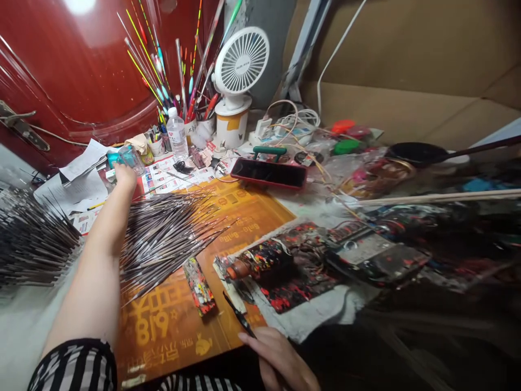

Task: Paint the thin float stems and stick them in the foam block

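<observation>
My left hand [125,175] reaches to the back left of the table, at a small teal-topped container [118,156] beside a clear plastic jar [133,157]; its fingers are mostly hidden. Near the front edge, my right hand [280,355] is closed around a thin black tool [240,315] pointing up and left. Under my left forearm and to its right lies a large pile of thin dark sticks [163,233] on an orange printed sheet [163,347]. A paint-crusted block [199,286] rests between the pile and my right hand.
A paint-stained motor-like device [260,259] sits right of the block. Behind are a phone [268,172], a white fan [242,60], a water bottle [177,136] and cups of colourful floats. More dark sticks [36,244] stand at left. Cables and plastic bags crowd the right.
</observation>
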Available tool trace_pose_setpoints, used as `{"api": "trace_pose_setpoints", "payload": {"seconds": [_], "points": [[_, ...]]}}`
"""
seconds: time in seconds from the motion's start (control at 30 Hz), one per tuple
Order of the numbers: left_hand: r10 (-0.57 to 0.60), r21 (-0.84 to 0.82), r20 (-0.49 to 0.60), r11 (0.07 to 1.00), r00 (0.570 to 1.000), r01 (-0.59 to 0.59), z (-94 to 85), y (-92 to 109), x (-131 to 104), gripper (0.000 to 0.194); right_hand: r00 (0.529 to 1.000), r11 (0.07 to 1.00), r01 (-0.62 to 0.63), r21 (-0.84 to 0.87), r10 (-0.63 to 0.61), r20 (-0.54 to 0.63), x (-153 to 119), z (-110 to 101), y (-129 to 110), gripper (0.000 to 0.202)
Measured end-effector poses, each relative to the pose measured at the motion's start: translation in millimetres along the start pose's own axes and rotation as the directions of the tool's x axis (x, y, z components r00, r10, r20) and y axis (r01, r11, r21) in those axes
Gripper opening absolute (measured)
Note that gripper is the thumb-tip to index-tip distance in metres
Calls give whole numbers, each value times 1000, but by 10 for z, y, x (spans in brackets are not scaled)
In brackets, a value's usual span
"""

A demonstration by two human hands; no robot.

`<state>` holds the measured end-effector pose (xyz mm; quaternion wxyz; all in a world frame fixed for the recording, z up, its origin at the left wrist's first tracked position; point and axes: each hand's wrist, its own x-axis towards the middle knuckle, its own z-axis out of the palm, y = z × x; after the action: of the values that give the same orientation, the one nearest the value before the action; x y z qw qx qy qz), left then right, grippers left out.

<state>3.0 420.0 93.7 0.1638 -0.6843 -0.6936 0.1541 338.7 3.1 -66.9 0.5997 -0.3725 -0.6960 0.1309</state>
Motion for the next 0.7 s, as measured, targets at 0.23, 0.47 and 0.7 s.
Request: {"api": "trace_pose_setpoints", "payload": {"seconds": [0.23,0.47,0.7], "points": [[213,9,-135,977,968,-214,-408,154,-1018,33,999,998,-5,70,9,-48,-23,95,-31,49],[398,-131,50,912,916,-389,-457,351,-2894,22,991,995,-22,94,34,-130,-21,51,-154,45],[218,-201,-10,956,976,-215,290,340,-3674,16,988,1000,-25,8,26,-153,42,-135,-301,40]]}}
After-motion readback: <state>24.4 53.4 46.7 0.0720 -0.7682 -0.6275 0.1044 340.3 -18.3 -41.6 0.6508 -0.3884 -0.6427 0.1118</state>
